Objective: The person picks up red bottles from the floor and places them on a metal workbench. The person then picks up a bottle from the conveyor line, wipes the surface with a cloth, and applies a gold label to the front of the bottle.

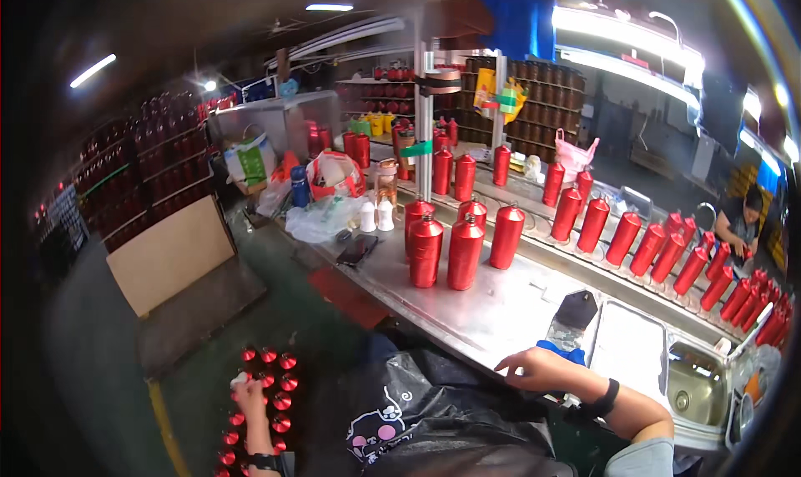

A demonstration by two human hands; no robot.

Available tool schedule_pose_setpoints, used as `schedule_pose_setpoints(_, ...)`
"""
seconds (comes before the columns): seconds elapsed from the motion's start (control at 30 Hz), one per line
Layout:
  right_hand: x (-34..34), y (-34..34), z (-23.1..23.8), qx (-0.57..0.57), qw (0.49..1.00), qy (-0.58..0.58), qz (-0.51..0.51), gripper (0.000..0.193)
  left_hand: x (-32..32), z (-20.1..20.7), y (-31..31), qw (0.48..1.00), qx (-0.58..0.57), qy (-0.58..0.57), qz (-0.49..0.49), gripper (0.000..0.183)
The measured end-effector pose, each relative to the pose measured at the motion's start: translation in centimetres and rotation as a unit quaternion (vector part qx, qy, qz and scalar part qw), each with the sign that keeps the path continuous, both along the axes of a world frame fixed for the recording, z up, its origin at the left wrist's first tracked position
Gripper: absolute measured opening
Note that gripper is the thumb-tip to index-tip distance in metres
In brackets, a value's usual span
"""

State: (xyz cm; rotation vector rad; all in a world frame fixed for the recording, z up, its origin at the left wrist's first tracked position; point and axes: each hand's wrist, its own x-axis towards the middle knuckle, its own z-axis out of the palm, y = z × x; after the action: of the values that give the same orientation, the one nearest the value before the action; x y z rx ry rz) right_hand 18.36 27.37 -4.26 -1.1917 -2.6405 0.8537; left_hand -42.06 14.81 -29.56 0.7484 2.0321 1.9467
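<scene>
My left hand [249,395] reaches down at the lower left, over rows of red metallic bottles [281,401] standing low beside me. Its fingers are drawn together at a small white thing [240,378], perhaps cloth, right at the bottle tops; what they grip is too small to make out. My right hand [534,368] rests at the front edge of the metal worktable [501,314], fingers stretched and apart, holding nothing. Close to it lies a blue cloth [561,352], with a dark, flat-sided object [576,310] behind. Several red bottles [465,252] stand upright on the table.
Red bottles [624,238] line a conveyor along the table's far side. A sink [691,393] and white tray [630,348] are at right. A phone [357,250], plastic bag [321,221] and blue flask [299,186] sit at left. Another person [739,222] works far right.
</scene>
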Motion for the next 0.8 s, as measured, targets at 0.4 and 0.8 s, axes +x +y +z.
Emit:
schedule_pose_setpoints(0.4,5.0,-1.6,-0.3,-0.015,0.952,0.103,-0.287,0.03,22.7,13.5,24.2,0.901,0.109,-0.013,-0.42,0.046)
schedule_pose_setpoints(0.8,7.2,-2.7,-0.6,-0.024,0.894,0.111,-0.434,0.027,35.2,22.2,33.9,0.826,0.247,0.081,-0.5,0.049)
